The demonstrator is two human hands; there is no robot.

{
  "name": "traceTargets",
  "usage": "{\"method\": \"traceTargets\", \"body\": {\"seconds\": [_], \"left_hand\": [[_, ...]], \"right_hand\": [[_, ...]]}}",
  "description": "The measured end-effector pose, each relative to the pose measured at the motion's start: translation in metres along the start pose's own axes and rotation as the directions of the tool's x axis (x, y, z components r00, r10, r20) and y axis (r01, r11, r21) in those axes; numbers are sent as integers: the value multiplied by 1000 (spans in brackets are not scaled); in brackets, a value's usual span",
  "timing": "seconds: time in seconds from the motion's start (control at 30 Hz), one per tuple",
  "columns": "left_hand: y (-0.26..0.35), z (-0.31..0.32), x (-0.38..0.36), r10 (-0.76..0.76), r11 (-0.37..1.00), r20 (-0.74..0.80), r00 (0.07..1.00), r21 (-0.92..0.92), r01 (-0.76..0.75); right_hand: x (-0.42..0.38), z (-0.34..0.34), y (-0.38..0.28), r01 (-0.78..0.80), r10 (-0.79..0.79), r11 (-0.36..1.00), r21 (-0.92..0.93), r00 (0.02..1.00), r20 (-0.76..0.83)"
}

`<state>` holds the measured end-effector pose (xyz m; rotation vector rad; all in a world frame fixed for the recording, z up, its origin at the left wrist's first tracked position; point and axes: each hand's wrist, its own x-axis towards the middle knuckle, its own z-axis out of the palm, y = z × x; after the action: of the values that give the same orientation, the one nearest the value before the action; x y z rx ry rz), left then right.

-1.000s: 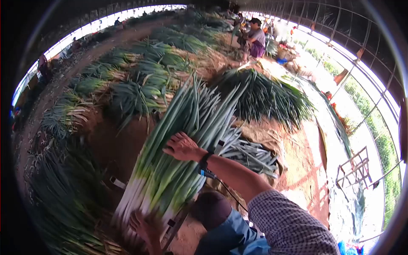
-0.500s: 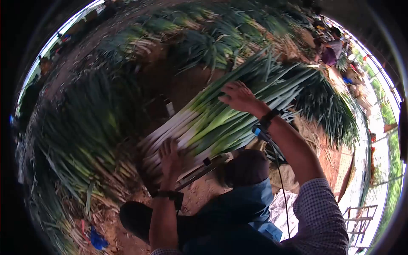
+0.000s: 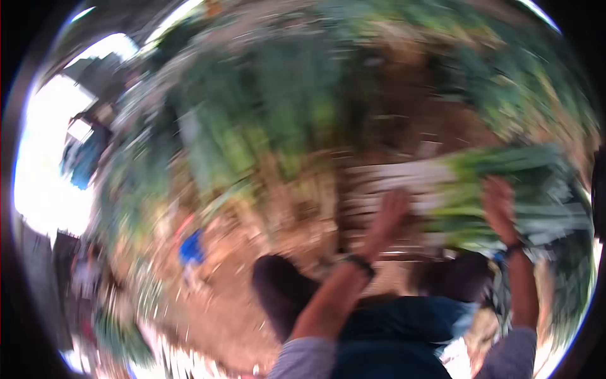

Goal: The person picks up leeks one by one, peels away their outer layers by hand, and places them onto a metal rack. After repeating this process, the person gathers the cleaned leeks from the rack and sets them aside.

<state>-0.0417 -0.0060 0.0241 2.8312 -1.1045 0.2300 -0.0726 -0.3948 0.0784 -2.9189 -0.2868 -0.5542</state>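
Note:
A broad bundle of leeks (image 3: pixel 413 174) lies across in front of my knees, white stalks to the left and green leaves to the right. My left hand (image 3: pixel 392 211) rests on the white stalks, its fingers stretched out. Farther right, my right hand (image 3: pixel 499 199) lies over the green part with its fingers extended. Neither hand is wrapped round a stalk. Motion blur softens the leeks and the fingertips. Dark bands show on both wrists.
More leeks (image 3: pixel 265 120) stand in a dense mass to the left, and others (image 3: pixel 524 76) lie at the upper right. A blue scrap (image 3: pixel 191 248) sits on the brown ground (image 3: pixel 227 316). The edge of a low support (image 3: pixel 404 256) runs under the bundle's near side.
The view has swung left, so the bundle now appears farther right and nearly level. My right hand has come down onto the leaves; my left hand stays on the stalks.

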Motion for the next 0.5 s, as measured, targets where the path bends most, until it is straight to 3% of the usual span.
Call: {"method": "traceTargets", "body": {"seconds": [0.03, 0.07, 0.1, 0.2, 0.23, 0.27, 0.3, 0.37, 0.4, 0.43, 0.47, 0.5], "left_hand": [[4, -15, -5, -120, 972, -106, 987, -216, 95], [-1, -48, -16, -216, 940, -51, 975, -282, 193], [-2, -75, -20, -271, 897, -14, 962, -366, 248], [-54, -113, -67, -290, 918, -104, 951, -311, 246], [-83, -155, -84, -389, 845, 9, 921, -394, 361], [-107, -200, -114, -467, 741, 148, 872, -474, 476], [-136, -202, -147, -528, 754, 0, 850, -460, 469], [-208, -182, -235, -505, 862, -370, 780, -263, 434], [-200, -232, -271, -767, 607, -160, 621, -492, 623], [-228, -197, -325, -780, 620, -315, 540, -503, 602], [-219, -212, -367, -883, 451, -163, 440, -553, 700], [-246, -143, -440, -848, 526, -310, 431, -381, 761]], "right_hand": [[-3, 21, 19, 56, -54, 989, -139, 998, 12], [8, -2, -10, 47, -40, 959, -280, 999, 30], [14, -13, -15, 48, -34, 980, -193, 996, 78], [23, -18, -20, -15, 32, 995, -94, 983, 181], [30, -26, -19, -48, 62, 997, -62, 968, 244], [34, -36, -20, 14, -10, 1000, -18, 979, 202], [33, -40, -18, -9, 7, 1000, 28, 998, 55], [24, -39, -2, -19, 47, 992, 128, 975, -218], [24, -43, 3, -42, 105, 978, 203, 945, -309], [20, -56, -2, -145, 271, 865, 481, 941, -204], [14, -75, -6, -244, 395, 663, 708, 917, -53], [13, -95, -10, -329, 463, 391, 859, 877, 126]]}}
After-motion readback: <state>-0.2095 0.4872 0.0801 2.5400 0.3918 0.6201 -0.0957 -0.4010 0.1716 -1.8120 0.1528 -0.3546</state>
